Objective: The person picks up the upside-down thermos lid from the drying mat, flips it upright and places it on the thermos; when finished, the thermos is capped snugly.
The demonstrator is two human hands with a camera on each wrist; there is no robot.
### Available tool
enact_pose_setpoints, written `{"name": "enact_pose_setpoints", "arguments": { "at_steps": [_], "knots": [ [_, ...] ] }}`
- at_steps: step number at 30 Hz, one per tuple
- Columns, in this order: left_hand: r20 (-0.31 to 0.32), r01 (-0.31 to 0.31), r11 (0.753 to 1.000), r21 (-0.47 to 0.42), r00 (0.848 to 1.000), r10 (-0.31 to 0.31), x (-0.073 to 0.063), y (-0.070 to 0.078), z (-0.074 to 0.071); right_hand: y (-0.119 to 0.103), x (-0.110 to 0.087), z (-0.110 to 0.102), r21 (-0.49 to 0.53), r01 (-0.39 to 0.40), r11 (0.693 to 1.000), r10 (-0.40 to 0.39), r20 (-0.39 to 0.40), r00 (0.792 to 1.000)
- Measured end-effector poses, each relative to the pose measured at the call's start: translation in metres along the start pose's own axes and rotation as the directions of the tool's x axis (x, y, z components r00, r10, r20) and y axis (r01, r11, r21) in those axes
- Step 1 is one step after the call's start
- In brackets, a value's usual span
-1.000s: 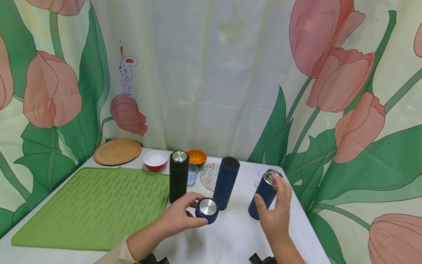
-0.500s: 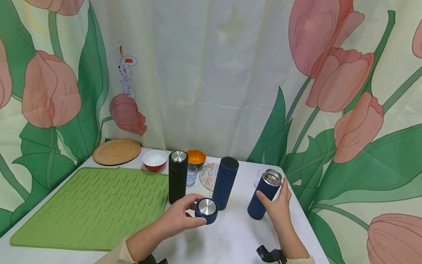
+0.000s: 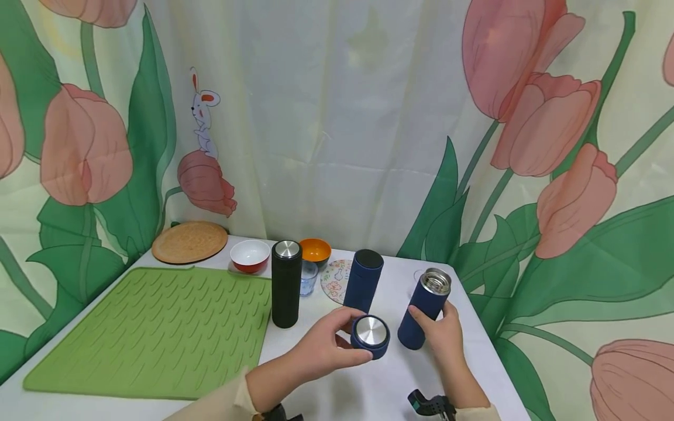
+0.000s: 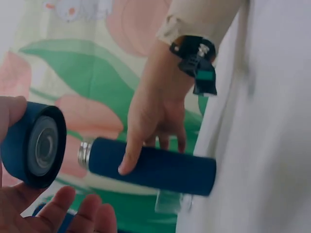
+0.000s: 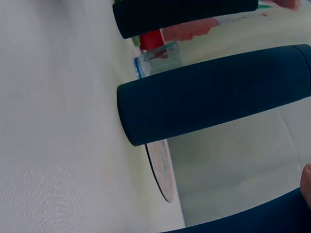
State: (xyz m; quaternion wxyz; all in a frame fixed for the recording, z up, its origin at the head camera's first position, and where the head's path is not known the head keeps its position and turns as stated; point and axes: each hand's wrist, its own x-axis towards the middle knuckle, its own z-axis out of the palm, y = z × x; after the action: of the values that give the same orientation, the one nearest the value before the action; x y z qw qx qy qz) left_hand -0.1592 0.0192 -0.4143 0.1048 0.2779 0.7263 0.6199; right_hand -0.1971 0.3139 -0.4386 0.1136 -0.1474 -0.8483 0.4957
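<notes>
My left hand pinches a dark blue thermos lid with a steel top, above the table. In the left wrist view the lid's hollow underside faces the uncapped thermos. That dark blue thermos stands on the table at the right, its steel mouth bare. My right hand grips its body from the right, thumb across the near side. The lid and the thermos are apart. A second blue thermos, capped, stands behind the lid, its lower part hidden by my left hand. Further left is a black thermos.
A green ribbed mat covers the table's left part. Along the back are a round wooden board, a red-and-white bowl, an orange bowl, a clear glass and a patterned plate. A flowered curtain hangs behind.
My right hand has come down from beside the thermos mouth and taken hold of its body. My left hand has moved right with the lid, nearer the uncapped thermos.
</notes>
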Motion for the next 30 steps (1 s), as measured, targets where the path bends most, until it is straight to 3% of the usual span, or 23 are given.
{"name": "enact_pose_setpoints", "arguments": {
  "at_steps": [4, 7, 12, 16, 19, 24, 27, 30],
  "knots": [
    [-0.011, -0.094, 0.995, 0.040, 0.995, 0.094, 0.031, 0.014, 0.024, 0.004, 0.001, -0.003, 0.062, 0.025, 0.998, -0.025, 0.003, 1.000],
    [-0.083, -0.143, 0.983, 0.113, 0.985, 0.153, 0.056, 0.025, 0.042, 0.004, 0.001, -0.003, 0.097, 0.030, 0.995, -0.031, 0.016, 0.999],
    [-0.220, -0.147, 0.970, 0.195, 0.957, 0.190, 0.096, 0.039, 0.063, 0.005, 0.000, -0.002, 0.098, 0.030, 0.995, -0.033, 0.025, 0.999],
    [-0.265, -0.114, 0.968, 0.224, 0.948, 0.173, 0.120, 0.043, 0.071, 0.007, -0.001, -0.001, 0.081, -0.007, 0.997, 0.005, 0.022, 1.000],
    [-0.271, -0.071, 0.970, 0.233, 0.953, 0.135, 0.133, 0.043, 0.075, 0.007, -0.002, -0.001, 0.069, -0.032, 0.997, 0.030, 0.030, 0.999],
    [-0.259, -0.003, 0.981, 0.192, 0.964, 0.054, 0.143, 0.037, 0.076, 0.006, -0.003, -0.002, 0.041, -0.021, 0.999, 0.020, 0.036, 0.999],
    [-0.241, 0.010, 0.985, 0.173, 0.970, 0.033, 0.146, 0.034, 0.076, 0.005, -0.003, -0.003, 0.033, -0.022, 0.999, 0.021, 0.044, 0.999],
    [-0.210, 0.006, 0.977, 0.214, 0.977, 0.040, 0.150, 0.036, 0.077, 0.004, -0.003, -0.005, 0.038, -0.027, 0.999, 0.025, 0.052, 0.998]
  ]
}}
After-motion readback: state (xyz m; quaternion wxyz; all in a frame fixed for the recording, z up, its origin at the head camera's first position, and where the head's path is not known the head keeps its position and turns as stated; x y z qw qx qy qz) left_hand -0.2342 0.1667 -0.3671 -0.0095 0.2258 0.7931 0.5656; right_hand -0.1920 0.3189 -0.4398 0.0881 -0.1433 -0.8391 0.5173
